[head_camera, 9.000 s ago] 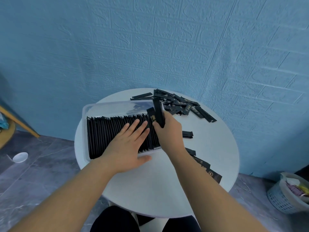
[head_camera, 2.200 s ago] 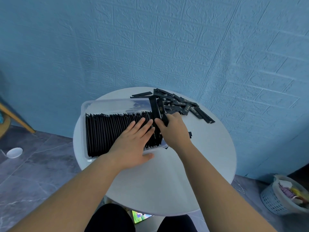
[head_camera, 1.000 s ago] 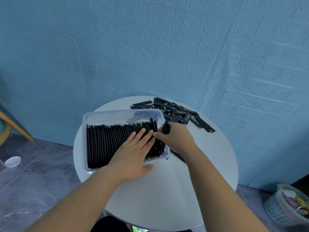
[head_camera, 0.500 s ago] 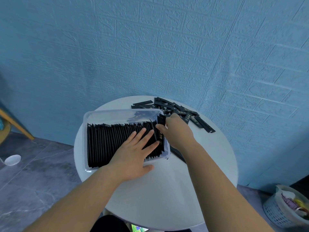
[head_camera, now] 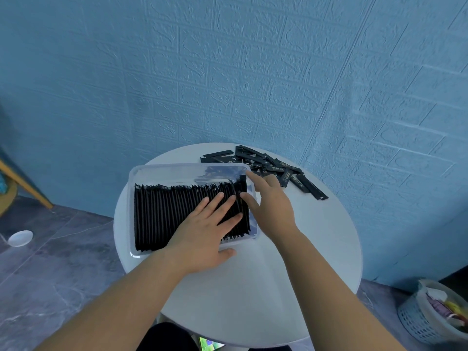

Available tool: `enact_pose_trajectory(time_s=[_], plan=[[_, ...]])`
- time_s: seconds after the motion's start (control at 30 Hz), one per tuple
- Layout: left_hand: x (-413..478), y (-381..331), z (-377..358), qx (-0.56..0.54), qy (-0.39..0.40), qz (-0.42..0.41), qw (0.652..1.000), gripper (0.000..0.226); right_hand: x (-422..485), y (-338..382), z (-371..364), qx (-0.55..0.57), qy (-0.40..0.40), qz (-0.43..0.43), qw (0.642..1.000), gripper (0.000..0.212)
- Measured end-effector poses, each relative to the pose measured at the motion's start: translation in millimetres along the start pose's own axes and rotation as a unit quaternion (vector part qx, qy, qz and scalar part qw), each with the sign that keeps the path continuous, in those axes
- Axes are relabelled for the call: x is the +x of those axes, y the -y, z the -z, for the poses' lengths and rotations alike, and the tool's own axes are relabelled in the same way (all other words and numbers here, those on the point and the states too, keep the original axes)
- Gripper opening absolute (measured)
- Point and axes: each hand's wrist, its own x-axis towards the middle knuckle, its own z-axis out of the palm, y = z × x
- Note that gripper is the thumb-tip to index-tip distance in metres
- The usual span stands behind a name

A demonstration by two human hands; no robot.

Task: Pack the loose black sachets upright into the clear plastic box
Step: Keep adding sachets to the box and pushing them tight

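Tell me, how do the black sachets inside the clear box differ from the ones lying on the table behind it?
The packed sachets stand on edge in one tight row; the loose sachets lie flat, scattered and overlapping. The packed sachets sit inside the clear plastic box, under the left hand; the loose sachets rest on the white table behind it. Both look like slim black packets.

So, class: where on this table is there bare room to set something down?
Bare: the right side of the table, between the right hand and its rim, nearer than the loose sachets; also the near part in front of the clear box, though both forearms cross it. Crowded: the far edge under the sachets, and the box itself.
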Motion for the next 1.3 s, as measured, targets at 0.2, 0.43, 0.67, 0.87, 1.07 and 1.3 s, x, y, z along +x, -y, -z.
enact_pose_trajectory(time_s=[0.2, 0.43, 0.67, 0.87, 1.07, 1.3], plan=[[-3.7, -1.1, -0.5, 0.041, -0.022, -0.010, 0.999, 0.078, 1.3, -10.0, -14.7, 0.016, -0.054, 0.036, 0.998, 0.039], [-4.0, -0.9, -7.0, 0.053, -0.066, -0.020, 0.996, 0.072, -11.5, -9.7, -11.4, 0.155, -0.039, -0.018, 0.987, 0.061], [-3.7, 2.4, -6.6, 0.009, -0.101, -0.024, 0.995, 0.071, -41.4, -21.4, -16.9, 0.382, 0.060, -0.135, 0.912, 0.033], [8.4, 2.2, 20.6, -0.024, -0.182, 0.040, 0.982, 0.070, -49.7, -22.5, -17.5, 0.433, 0.071, -0.120, 0.891, 0.036], [33.4, 1.2, 33.6, -0.050, -0.134, 0.074, 0.987, 0.065, -61.0, -26.5, -13.4, 0.453, 0.119, -0.094, 0.879, 0.045], [50.2, -7.9, 23.8, -0.106, -0.189, 0.126, 0.968, 0.047, -64.9, -27.1, -14.0, 0.449, 0.120, -0.086, 0.881, 0.047]])
